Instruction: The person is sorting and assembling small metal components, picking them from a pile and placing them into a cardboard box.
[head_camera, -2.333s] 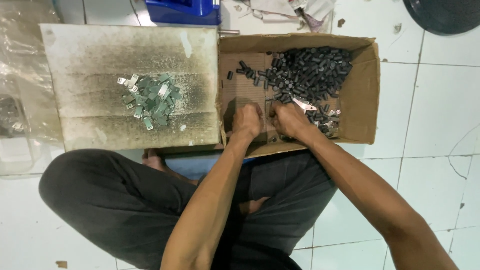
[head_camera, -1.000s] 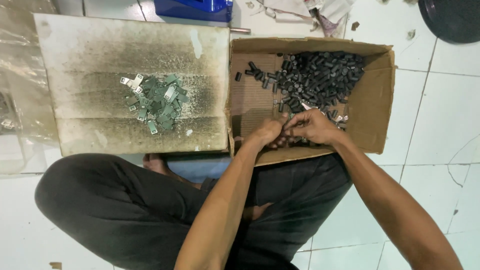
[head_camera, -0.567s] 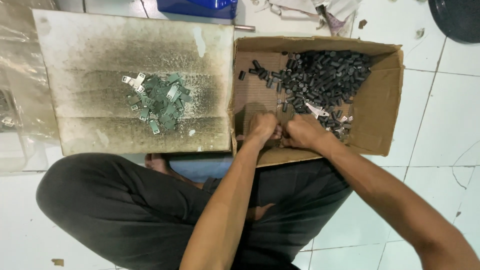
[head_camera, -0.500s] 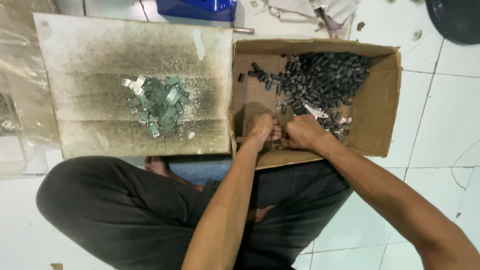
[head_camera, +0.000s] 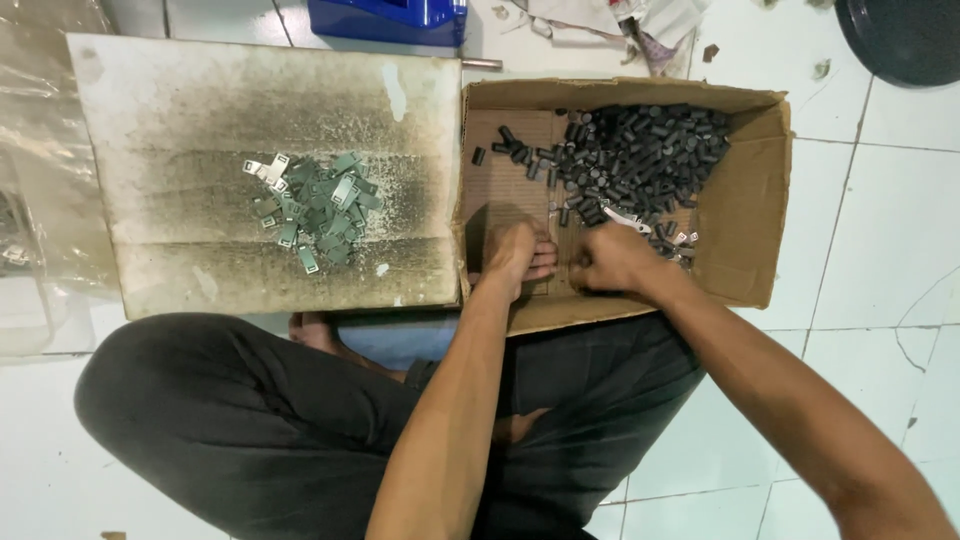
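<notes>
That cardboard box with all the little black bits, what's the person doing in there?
A person sits cross-legged on the tiled floor with both hands inside the cardboard box. The left hand and right hand are close together near the box's front edge, just below the pile of small black cylinders. What the fingers pinch is hidden. Beside the box, a stained board carries a heap of small metal clips.

The person wears dark charcoal trousers (head_camera: 250, 420) of plain smooth cloth, creased in soft folds across the thighs and knees. Both forearms are bare to the edge of the view, with no sleeve, watch or band showing. The left hand (head_camera: 515, 255) and right hand (head_camera: 615, 262) are bare, without gloves or rings.
</notes>
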